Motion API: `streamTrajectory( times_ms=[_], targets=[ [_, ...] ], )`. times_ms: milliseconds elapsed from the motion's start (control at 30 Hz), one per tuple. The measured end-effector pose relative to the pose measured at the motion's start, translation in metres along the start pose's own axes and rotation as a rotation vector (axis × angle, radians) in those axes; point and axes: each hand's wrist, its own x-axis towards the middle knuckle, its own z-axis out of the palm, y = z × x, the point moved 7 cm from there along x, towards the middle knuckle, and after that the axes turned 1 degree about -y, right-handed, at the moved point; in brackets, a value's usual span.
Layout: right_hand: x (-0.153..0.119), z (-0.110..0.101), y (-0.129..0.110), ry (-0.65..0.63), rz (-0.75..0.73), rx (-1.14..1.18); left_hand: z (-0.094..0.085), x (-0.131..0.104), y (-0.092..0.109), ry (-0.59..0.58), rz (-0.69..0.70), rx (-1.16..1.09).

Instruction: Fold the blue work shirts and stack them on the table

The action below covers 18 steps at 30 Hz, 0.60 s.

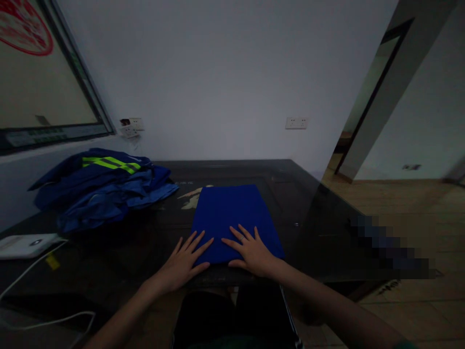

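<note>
A flat, neatly edged piece of blue cloth (232, 208) lies on the dark table in front of me; whether it is a folded garment I cannot tell. On its near left corner rests my left hand (183, 261), fingers spread. My right hand (252, 252), with a ring on one finger, lies spread on the near right part of the cloth. Both palms face down, and neither hand grips anything. To the left sits a crumpled heap of blue clothes (105, 194), one with yellow-green reflective stripes.
The dark glossy table (305, 213) reaches back to the wall. At its left edge lies a white device (25, 246) with a white cable (32, 266). Wall sockets (296, 123) are behind the table. A blurred-out patch (392, 247) covers something by the right edge.
</note>
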Motion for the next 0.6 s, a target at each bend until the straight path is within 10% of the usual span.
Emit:
streamTrajectory(
  times_ms=[267,433,600],
  targets=[
    [-0.003,-0.014,0.029,0.018,0.003,0.182,-0.013,0.018,0.005,-0.074,-0.055,-0.288],
    [-0.016,-0.065,0.133,0.400,0.318,0.505,-0.044,0.043,-0.029,0.157,-0.275,-1.104],
    [-0.019,-0.047,0.194,0.287,0.656,1.050,-0.038,0.071,-0.056,0.247,-0.527,-1.629]
  ],
)
